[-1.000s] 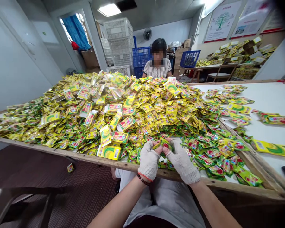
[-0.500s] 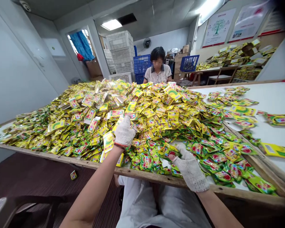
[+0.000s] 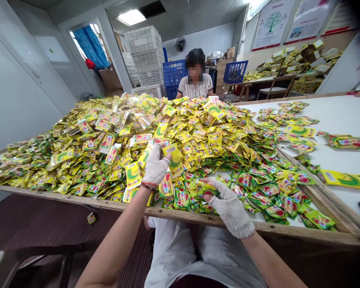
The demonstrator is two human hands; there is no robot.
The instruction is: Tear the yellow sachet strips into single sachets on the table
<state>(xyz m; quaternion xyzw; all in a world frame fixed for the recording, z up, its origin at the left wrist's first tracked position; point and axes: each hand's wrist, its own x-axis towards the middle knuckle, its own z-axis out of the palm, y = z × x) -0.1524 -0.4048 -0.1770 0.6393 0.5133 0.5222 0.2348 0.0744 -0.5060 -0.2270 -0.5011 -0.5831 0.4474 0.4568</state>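
Note:
My left hand (image 3: 156, 165), in a white fingerless glove, pinches a yellow flat pack (image 3: 175, 162) with a barcode at its top, over the front of the heap. A red-and-yellow flat pack (image 3: 166, 186) stands just below it, and another yellow pack (image 3: 133, 175) lies to the left of the wrist. My right hand (image 3: 228, 204), gloved the same way, is low over small green packets (image 3: 182, 199) near the table's front edge. Its thumb and fingers are apart, curved above the packets, with nothing visibly gripped.
A large heap of yellow and green packets (image 3: 198, 138) covers the table behind a wooden rim (image 3: 180, 215). A wooden divider (image 3: 321, 188) runs along the right, with a long yellow strip (image 3: 345, 179) beyond it. Across the heap sits a person (image 3: 195, 86). White crates (image 3: 145, 56) stand behind.
My left hand has brought up the yellow flat pack, now upright beside its thumb. My right hand has shifted slightly left, its fingers more spread. The whole view has tilted a little.

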